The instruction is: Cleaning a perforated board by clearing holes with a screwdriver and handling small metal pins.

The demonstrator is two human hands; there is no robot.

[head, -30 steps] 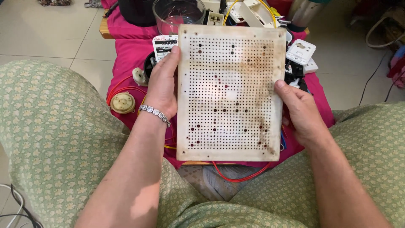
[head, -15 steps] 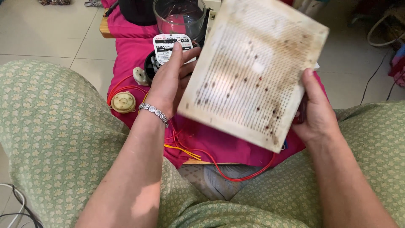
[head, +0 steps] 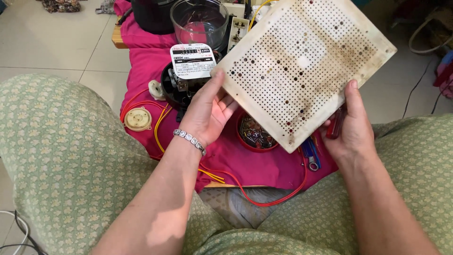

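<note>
Two hands on one perforated board [head: 302, 71] — stained white panel, tilted, held above the pink cloth [head: 141, 52].

Left hand [head: 210, 111]: fingers spread, thumb tip on the board's near-left corner, fingertips [head: 230, 105] curled under that edge, a loose pinch rather than a full clamp. Right hand [head: 349, 123]: thumb lies up the board's right edge, fingers behind it and hidden; a red-handled tool [head: 336, 123] sits pinned in the same palm. Just below the left fingertips — a red dish of small parts [head: 255, 133]. Beyond the left thumb, a black meter with a white label [head: 188, 71], then a clear glass jar [head: 199, 21]. Left of the wrist bracelet [head: 189, 140], a round cream part [head: 138, 119] with red and yellow wires [head: 160, 118]. Near the right palm heel, a blue spanner [head: 311, 156].
</note>
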